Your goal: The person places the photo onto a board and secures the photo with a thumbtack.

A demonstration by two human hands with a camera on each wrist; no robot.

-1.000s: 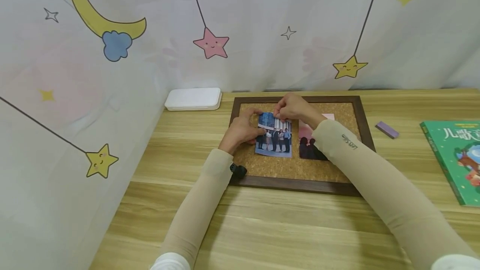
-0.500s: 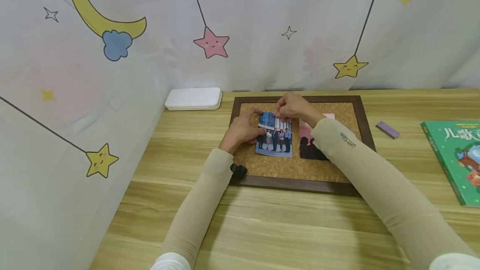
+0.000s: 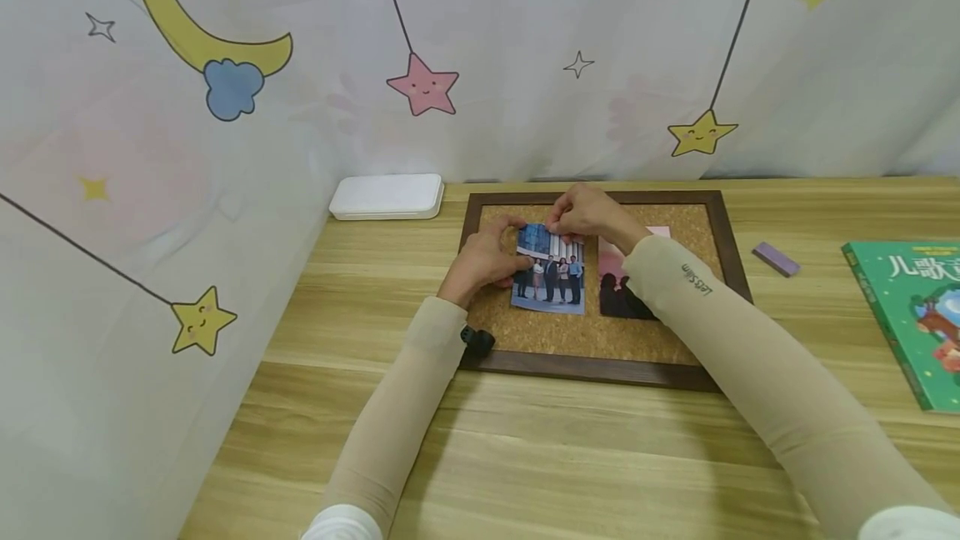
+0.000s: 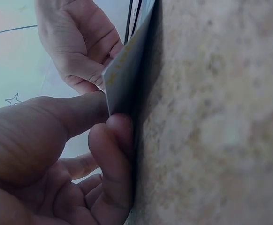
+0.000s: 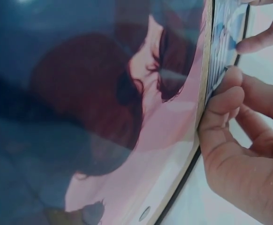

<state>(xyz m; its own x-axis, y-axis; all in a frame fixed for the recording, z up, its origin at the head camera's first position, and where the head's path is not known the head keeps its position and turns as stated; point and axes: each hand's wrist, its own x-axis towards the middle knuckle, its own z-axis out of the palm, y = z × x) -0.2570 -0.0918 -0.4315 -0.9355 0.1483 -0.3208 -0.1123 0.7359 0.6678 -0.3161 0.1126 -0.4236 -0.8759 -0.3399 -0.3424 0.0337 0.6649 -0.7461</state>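
Observation:
A corkboard [image 3: 540, 340] with a dark wooden frame lies on the table. On it is a photo of several people [image 3: 551, 283] before a building. My left hand [image 3: 483, 263] pinches this photo's left edge; in the left wrist view that edge of the photo [image 4: 122, 77] stands raised off the cork. At the photo's top edge, my right hand [image 3: 588, 213] pinches thumb against forefinger. A tiny dark tip [image 5: 227, 68] shows at those fingertips in the right wrist view; the rest is hidden. Beside it lies a pink photo with dark silhouettes [image 3: 615, 298], partly under my right forearm.
On the pink photo's margin is a small silvery oval [image 5: 145, 213]. A white case [image 3: 386, 197] stands left of the board. To the right lie a purple block [image 3: 776, 259] and a green book [image 3: 885, 307]. A printed curtain [image 3: 510, 140] hangs behind.

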